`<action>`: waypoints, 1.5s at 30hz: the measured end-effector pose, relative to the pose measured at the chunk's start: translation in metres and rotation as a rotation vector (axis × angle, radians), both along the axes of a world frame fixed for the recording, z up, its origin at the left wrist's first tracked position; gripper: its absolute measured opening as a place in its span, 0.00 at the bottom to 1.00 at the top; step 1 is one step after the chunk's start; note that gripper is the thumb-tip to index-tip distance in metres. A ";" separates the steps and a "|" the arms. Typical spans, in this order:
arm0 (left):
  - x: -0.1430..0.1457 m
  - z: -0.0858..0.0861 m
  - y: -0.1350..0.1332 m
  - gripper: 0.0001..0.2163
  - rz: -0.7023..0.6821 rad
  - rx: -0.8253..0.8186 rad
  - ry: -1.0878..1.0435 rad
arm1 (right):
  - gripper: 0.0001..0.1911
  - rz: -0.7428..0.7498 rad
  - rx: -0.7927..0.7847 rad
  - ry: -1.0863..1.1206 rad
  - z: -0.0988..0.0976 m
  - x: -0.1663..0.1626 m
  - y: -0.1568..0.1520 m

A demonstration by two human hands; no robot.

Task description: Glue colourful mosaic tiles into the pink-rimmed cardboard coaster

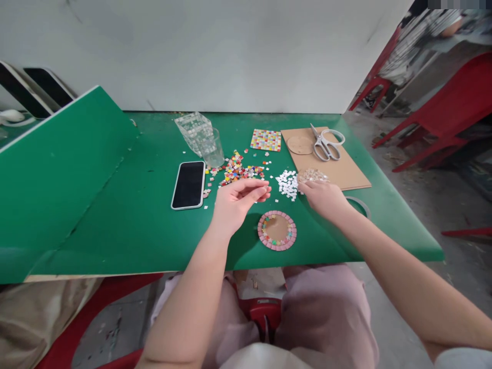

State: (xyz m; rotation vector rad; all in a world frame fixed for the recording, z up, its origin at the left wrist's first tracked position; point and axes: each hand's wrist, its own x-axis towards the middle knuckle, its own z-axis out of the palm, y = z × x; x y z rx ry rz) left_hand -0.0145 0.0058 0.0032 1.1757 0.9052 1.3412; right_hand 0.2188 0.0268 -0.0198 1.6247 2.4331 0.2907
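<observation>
Right hand [323, 197] bunched at the pale pieces [313, 175] — grip hidden, left hand [239, 200] pinched narrow, contents unclear — could, dragging sideways, mix them into the adjoining white tiles [287, 184], just beyond the pink-rimmed disc [277, 226].

A phone [188, 185] lies on the green table [126, 230], well apart from a red chair [455, 100].

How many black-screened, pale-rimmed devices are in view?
3: one device flat on the green tabletop, left of the left hand; two beyond the green panel, far left. The panel may hide more.
</observation>
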 end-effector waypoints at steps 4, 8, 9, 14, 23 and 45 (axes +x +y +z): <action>0.000 0.001 -0.001 0.06 -0.013 -0.028 0.019 | 0.14 0.124 0.006 -0.022 -0.002 0.002 -0.004; -0.001 0.001 -0.001 0.06 -0.019 -0.032 0.017 | 0.15 0.119 0.008 0.054 -0.005 0.011 -0.002; -0.001 0.001 -0.001 0.06 -0.022 -0.030 0.006 | 0.14 0.086 0.003 0.098 -0.005 0.014 -0.001; -0.002 0.001 0.000 0.04 -0.032 -0.025 -0.018 | 0.12 -0.123 -0.078 0.417 -0.004 0.026 0.014; -0.003 0.002 -0.001 0.06 -0.009 -0.007 0.020 | 0.15 -0.138 -0.062 0.418 -0.002 0.027 0.018; -0.004 0.003 -0.001 0.05 -0.001 0.005 0.041 | 0.15 -0.395 -0.115 1.003 -0.028 0.043 0.035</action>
